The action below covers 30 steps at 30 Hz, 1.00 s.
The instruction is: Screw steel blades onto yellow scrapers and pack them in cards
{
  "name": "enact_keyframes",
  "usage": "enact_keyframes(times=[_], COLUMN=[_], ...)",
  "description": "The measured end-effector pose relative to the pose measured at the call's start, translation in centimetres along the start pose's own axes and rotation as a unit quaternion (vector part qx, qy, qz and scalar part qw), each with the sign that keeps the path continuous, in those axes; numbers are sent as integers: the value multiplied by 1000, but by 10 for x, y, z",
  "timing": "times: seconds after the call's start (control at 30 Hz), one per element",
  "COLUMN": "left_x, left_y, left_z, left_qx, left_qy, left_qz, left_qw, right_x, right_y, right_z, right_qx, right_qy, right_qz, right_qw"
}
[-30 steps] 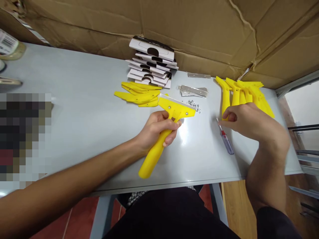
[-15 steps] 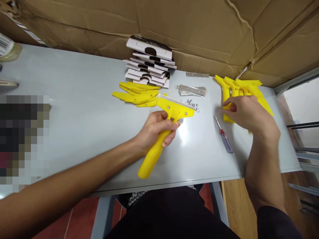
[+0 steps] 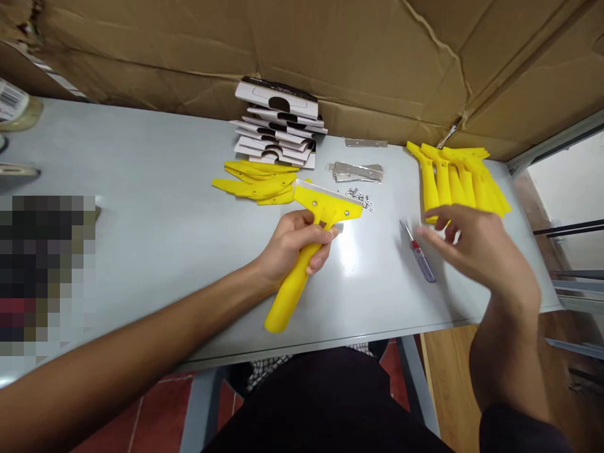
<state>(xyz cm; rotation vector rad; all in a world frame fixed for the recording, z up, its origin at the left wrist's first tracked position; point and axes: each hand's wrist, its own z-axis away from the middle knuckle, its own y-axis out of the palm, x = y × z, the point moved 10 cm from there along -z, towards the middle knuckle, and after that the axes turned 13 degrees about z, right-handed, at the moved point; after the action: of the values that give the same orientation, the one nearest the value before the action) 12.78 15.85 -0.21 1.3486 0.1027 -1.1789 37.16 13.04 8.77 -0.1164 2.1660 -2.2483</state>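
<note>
My left hand (image 3: 302, 244) is wrapped round the handle of a yellow scraper (image 3: 291, 290), whose wide head points away from me. A metal blade edge runs along the head; a screw sits in its right hole, while the left hole looks bare. My right hand (image 3: 472, 242) hovers over the right of the table, thumb and fingers apart, with nothing in them. Just left of it lies a screwdriver (image 3: 423, 263) with a clear purple handle and red collar. Beyond that hand stand several yellow scraper handles (image 3: 455, 182) in a row.
Several flat yellow head pieces (image 3: 257, 185) lie left of the scraper. Small screws and nuts (image 3: 361, 198), metal blades (image 3: 358, 172) and a stack of folded card sleeves (image 3: 280, 126) are behind. Cardboard (image 3: 189, 56) walls the table's back. A jar (image 3: 16, 107) stands far left.
My right hand has drawn back toward me from the row of yellow handles, and its fingers have spread. My left hand keeps its hold on the scraper. The view has shifted slightly.
</note>
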Motion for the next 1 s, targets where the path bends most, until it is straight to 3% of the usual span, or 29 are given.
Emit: enact_keyframes(times=[0.1,0.2,0.53,0.63,0.87,1.0], left_x=[0,0,-2,-3,-8,-8], left_y=[-1,-3,-1,-1,0,-1], left_z=[-1,-1,0,0,-1,1], left_qx=[1,-2,5,-1,-24,-29], left_qy=[3,8,17,21,44,50], left_qz=[-2,-5,-21,-24,-21,-30], left_qw=[1000,1000,1000,999,999,998], right_x=[9,10,25,28,51,72], right_y=[26,40,46,34,-33,-43], right_z=[34,47,36,28,-20,-41], right_qx=[53,42,-13,-25,-48,-16], right_qy=[-11,-15,-41,-66,-122,-161], right_qz=[-33,-41,-36,-68,-151,-225], right_qw=[998,998,998,995,980,961])
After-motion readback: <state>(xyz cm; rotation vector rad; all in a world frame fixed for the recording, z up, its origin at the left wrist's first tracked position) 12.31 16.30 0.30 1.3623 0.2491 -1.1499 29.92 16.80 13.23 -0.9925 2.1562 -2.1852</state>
